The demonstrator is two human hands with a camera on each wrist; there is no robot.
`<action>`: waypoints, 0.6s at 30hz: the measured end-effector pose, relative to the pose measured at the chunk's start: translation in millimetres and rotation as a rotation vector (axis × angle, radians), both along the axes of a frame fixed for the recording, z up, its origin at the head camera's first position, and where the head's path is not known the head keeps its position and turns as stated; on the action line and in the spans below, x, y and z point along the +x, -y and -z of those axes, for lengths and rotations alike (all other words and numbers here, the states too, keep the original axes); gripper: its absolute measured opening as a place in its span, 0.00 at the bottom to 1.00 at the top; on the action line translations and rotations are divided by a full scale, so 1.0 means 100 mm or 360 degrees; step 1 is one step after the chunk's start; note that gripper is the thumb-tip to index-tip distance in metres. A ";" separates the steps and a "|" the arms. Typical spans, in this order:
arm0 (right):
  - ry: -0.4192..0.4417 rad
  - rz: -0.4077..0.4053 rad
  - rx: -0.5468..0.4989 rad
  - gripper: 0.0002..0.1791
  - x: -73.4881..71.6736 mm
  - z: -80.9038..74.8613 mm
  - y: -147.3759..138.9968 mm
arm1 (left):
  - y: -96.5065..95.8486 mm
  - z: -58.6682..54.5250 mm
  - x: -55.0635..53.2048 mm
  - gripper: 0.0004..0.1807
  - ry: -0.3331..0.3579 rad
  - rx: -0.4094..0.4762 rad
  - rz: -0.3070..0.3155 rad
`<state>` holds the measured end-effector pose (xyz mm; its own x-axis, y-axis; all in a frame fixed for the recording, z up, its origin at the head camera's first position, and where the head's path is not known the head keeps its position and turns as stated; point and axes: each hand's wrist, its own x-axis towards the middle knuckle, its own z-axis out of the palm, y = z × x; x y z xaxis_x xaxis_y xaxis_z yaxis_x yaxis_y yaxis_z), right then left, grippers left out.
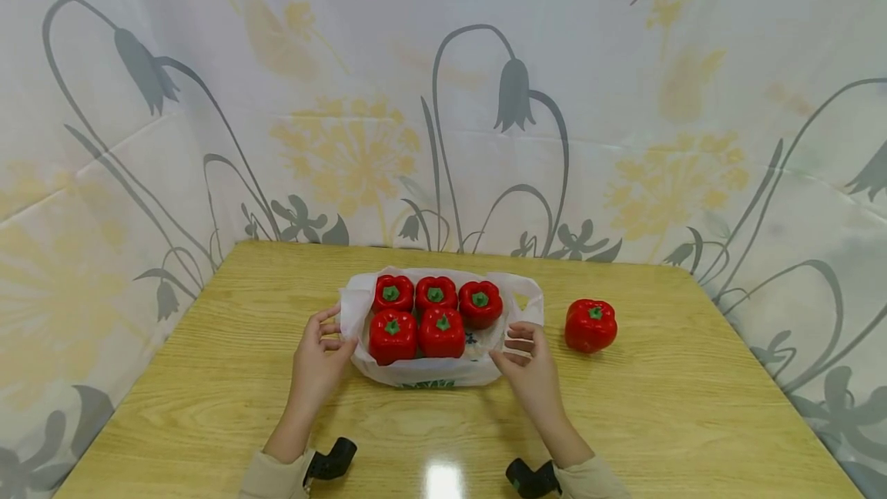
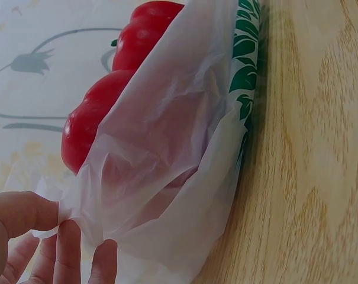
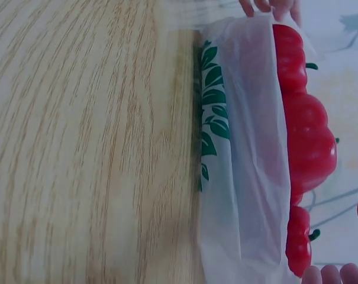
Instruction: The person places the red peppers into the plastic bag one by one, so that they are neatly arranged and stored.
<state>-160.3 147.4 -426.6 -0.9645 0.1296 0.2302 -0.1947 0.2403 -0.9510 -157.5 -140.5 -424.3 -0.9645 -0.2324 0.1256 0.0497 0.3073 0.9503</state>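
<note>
A white plastic bag (image 1: pixel 377 372) with green leaf print lies opened out on the table, several red bell peppers (image 1: pixel 442 333) with green stems sitting upright inside. My left hand (image 1: pixel 315 364) pinches the bag's left edge between thumb and fingers, which shows closely in the left wrist view, where the film (image 2: pixel 149 154) bunches at the fingertips. At the bag's right end is my right hand (image 1: pixel 537 376), fingers relaxed and parted from the thumb. The right wrist view shows its fingertips (image 3: pixel 332 275) beside the peppers, gripping nothing. One more bell pepper (image 1: pixel 589 327) lies tilted outside the bag, to the right.
The wooden table (image 1: pixel 693 406) extends to both sides and in front of the bag. A flower-patterned curtain (image 1: pixel 443 137) stands along its back and sides. Black wrist devices (image 1: pixel 333 460) sit at both sleeve cuffs.
</note>
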 end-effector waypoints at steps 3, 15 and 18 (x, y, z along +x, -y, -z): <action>0.0005 0.0033 -0.0004 0.24 0.01 0.00 -0.04 | 0.00 0.00 0.00 0.29 -0.0001 0.0000 0.0001; 0.0003 0.0126 0.0017 0.25 0.03 0.01 -0.20 | 0.00 0.00 0.00 0.29 -0.0001 0.0008 0.0001; -0.0011 0.0138 0.0015 0.25 0.03 -0.01 -0.25 | 0.00 0.00 0.00 0.29 0.0007 0.0010 0.0004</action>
<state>-156.8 172.0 -425.8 -0.9480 0.2106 0.2386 -0.1794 0.2657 -0.9472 -157.3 -140.2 -424.3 -0.9656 -0.2306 0.1199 0.0463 0.3014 0.9524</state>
